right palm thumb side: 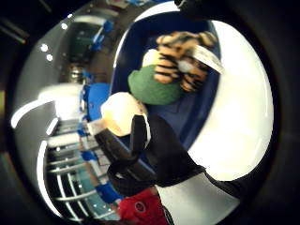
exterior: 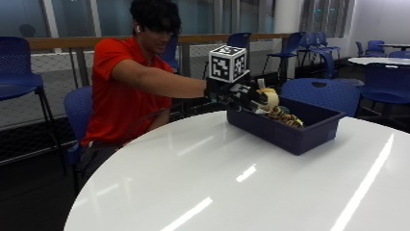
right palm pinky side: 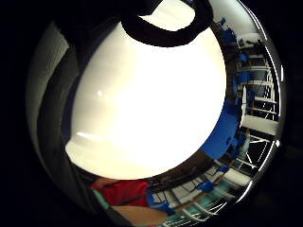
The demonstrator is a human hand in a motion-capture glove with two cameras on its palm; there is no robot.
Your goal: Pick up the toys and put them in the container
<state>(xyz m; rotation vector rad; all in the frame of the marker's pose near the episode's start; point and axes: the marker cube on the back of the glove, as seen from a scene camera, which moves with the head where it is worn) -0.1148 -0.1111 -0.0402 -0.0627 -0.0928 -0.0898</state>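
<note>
A dark blue container [exterior: 301,132] stands on the round white table [exterior: 243,183], at its far side. My gloved right hand [exterior: 238,94] is over the container's near end, fingers curled round a cream toy [exterior: 270,98]. The thumb side palm view shows that cream toy [right palm thumb side: 121,112] against a gloved finger [right palm thumb side: 139,133], right above the container [right palm thumb side: 199,110]. Inside lie a striped tiger toy [right palm thumb side: 185,58] and a green toy [right palm thumb side: 152,86]. The tiger toy [exterior: 286,118] also shows in the outside view. The little finger side view holds only the table [right palm pinky side: 142,104].
Blue chairs [exterior: 320,91] stand behind the table and along a railing [exterior: 77,43]. Another white table [exterior: 384,61] is at the far right. The person sits on a blue chair [exterior: 75,108] at the table's far left edge.
</note>
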